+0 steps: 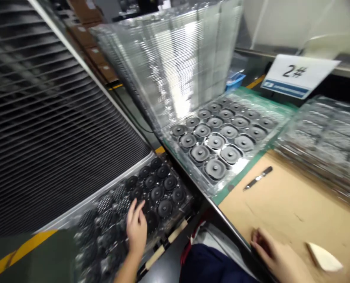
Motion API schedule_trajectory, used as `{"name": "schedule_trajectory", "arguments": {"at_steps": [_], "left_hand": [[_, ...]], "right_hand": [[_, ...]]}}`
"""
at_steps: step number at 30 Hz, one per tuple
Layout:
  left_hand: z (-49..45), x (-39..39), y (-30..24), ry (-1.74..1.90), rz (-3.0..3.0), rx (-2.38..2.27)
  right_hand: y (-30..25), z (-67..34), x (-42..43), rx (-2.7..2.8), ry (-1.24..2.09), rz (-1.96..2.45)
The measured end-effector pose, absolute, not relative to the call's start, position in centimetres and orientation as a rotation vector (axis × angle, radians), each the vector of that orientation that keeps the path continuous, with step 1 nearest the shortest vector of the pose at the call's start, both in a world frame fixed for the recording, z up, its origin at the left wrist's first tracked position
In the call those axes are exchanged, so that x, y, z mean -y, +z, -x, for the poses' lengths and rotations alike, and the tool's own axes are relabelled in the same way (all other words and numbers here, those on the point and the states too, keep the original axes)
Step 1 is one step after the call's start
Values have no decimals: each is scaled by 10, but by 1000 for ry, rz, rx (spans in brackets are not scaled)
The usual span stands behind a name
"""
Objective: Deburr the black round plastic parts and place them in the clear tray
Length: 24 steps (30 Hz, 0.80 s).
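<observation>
My left hand [137, 226] reaches over a low clear plastic tray [179, 214] holding round black ribbed parts [164, 208]. Its fingers are stretched out and somewhat apart, close above the parts; contact with one cannot be made out. My right hand [277, 253], blurred, rests at the near edge of the tan worktop [293, 204]. Its fingers bend loosely, with a gap to the thumb and nothing visible between them. Beyond, a clear tray [207, 188] on a green mat holds rows of grey-black round parts [215, 169] with small centre knobs.
A black pen [258, 178] and a pale wedge-shaped piece [325, 257] lie on the worktop. Stacked clear trays [325, 133] stand at right, below a "2#" sign [300, 74]. Upright clear trays [177, 63] lean behind the parts. A tall dark ribbed stack [54, 129] fills the left.
</observation>
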<state>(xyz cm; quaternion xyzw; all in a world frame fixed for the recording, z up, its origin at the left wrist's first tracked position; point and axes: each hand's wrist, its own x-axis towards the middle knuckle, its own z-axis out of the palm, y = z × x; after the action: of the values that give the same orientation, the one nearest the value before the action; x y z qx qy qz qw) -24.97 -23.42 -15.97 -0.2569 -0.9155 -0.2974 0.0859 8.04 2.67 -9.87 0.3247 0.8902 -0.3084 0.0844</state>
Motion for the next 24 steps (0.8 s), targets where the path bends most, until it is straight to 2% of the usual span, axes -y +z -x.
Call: {"name": "schedule_trajectory", "arguments": {"at_steps": [4,6,9,12,15,18,24], "left_hand": [[165,197,-166,-1213,1125,2536],[137,160,-169,-1446,1717,2214],[100,92,-160,-1630,2533,1474],[65,35,-132,-1715,2655,1190],[43,1,-108,-1582,2668,1398],[41,-21,-112,-1323,2646,1592],[66,-43,-164,-886,2628,1324]], "right_hand": [[-68,-55,-19,-2760,-485,-859],[-53,-45,-26,-2790,-414,-809],[-21,-40,-55,-2809,-280,-686],[29,-49,-93,-2837,-82,-705],[85,-75,-133,-2870,119,-842],[129,-125,-175,-2791,323,-1118],[195,-285,-241,-2324,625,-1816]]}}
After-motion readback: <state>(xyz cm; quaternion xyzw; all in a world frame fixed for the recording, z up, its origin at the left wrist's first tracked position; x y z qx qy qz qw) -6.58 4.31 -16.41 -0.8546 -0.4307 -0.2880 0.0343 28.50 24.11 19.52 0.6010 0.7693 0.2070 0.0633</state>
